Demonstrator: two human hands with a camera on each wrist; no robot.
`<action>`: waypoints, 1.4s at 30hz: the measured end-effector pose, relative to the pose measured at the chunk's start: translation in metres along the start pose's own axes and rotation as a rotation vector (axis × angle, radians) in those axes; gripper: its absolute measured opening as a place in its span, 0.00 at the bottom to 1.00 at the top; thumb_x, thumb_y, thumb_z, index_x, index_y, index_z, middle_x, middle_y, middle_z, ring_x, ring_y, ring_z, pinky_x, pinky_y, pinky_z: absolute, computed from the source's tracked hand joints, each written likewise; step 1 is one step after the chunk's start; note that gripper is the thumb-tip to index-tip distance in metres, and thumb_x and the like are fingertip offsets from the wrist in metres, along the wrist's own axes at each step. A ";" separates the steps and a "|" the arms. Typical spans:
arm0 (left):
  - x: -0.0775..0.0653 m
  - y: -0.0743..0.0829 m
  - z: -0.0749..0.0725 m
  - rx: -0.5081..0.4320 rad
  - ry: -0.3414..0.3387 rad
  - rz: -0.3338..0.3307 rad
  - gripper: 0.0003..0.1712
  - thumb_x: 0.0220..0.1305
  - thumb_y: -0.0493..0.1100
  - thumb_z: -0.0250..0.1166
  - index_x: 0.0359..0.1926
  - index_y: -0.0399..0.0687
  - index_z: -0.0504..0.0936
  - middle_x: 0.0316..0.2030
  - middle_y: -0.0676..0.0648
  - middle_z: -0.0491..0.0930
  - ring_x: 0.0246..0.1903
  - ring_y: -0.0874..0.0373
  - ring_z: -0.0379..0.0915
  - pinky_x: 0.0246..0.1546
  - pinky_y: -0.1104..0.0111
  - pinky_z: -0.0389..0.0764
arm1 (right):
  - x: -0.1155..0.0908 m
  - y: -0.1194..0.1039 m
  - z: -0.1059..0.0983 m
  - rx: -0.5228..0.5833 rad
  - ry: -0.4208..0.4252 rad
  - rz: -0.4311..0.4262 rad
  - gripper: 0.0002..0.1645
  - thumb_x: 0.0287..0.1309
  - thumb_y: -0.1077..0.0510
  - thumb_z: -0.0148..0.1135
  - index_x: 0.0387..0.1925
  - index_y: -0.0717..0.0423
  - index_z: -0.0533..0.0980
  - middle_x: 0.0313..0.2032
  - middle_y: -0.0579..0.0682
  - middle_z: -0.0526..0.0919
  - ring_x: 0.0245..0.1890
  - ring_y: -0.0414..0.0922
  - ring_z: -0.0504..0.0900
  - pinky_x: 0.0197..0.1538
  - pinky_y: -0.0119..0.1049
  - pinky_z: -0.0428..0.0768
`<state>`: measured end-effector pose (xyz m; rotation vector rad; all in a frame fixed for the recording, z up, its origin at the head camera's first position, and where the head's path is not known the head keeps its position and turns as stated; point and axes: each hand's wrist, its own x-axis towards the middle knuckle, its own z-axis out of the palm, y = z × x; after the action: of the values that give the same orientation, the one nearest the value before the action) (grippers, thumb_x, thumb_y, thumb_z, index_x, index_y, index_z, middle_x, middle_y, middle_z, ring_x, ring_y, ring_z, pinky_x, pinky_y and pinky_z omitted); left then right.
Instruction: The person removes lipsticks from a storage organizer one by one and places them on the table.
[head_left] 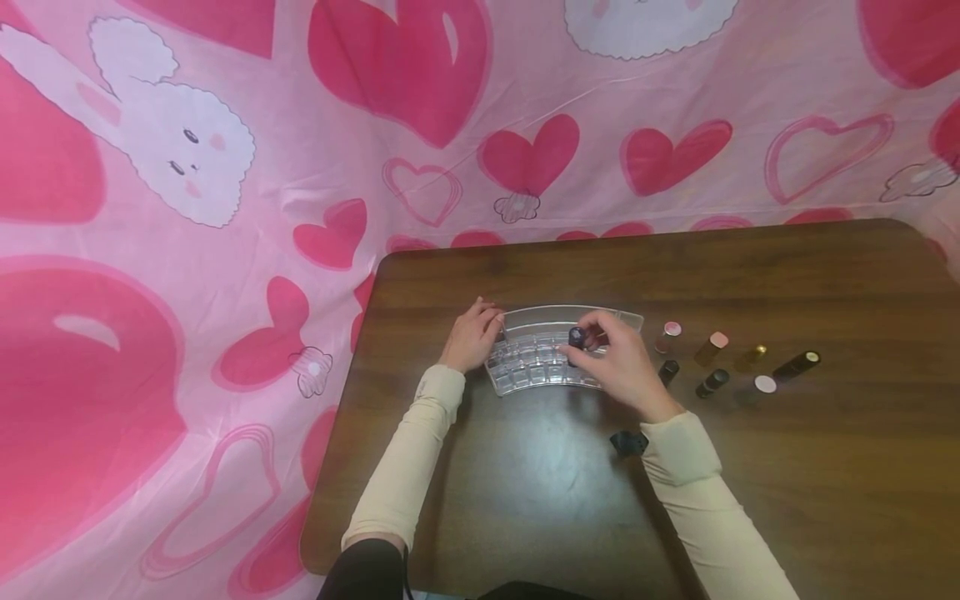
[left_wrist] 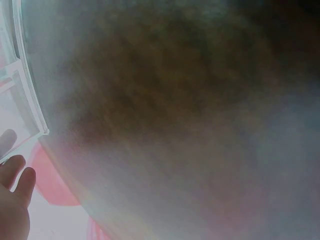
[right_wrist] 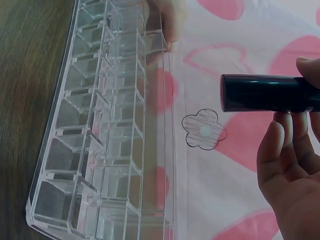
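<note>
My right hand (head_left: 624, 367) pinches a dark lipstick tube (head_left: 576, 340) above a clear, curved organizer (head_left: 536, 373) with rows of square compartments. In the right wrist view the tube (right_wrist: 260, 93) is glossy black, its flat end pointing left, with the thumb on one side and curled fingers (right_wrist: 270, 145) on the other. The compartments (right_wrist: 72, 112) in that view hold nothing. At the organizer's left end rests my left hand (head_left: 472, 333), fingers extended along its side. In the left wrist view, only a few fingers (left_wrist: 25, 187) show, close by the organizer's corner (left_wrist: 45, 131).
To the right of the organizer stand several cosmetic tubes: a pink-topped one (head_left: 667, 335), a gold one (head_left: 708, 350), black ones (head_left: 712, 383), and a white-topped one (head_left: 765, 384). A pink heart-print cloth (head_left: 442, 192) hangs behind the brown wooden table (head_left: 540, 483).
</note>
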<state>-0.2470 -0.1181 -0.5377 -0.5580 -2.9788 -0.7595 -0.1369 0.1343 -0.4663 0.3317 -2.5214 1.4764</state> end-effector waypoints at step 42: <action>-0.001 0.003 -0.002 -0.015 -0.047 -0.053 0.27 0.73 0.58 0.43 0.59 0.51 0.78 0.66 0.47 0.71 0.75 0.52 0.50 0.72 0.52 0.57 | -0.015 0.010 -0.045 -0.049 0.156 -0.018 0.17 0.50 0.67 0.69 0.44 0.61 0.75 0.37 0.55 0.81 0.36 0.49 0.75 0.39 0.23 0.74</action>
<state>-0.2450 -0.1171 -0.5345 -0.5065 -3.0451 -0.7845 -0.1225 0.1798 -0.4578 0.2213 -2.4206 1.3745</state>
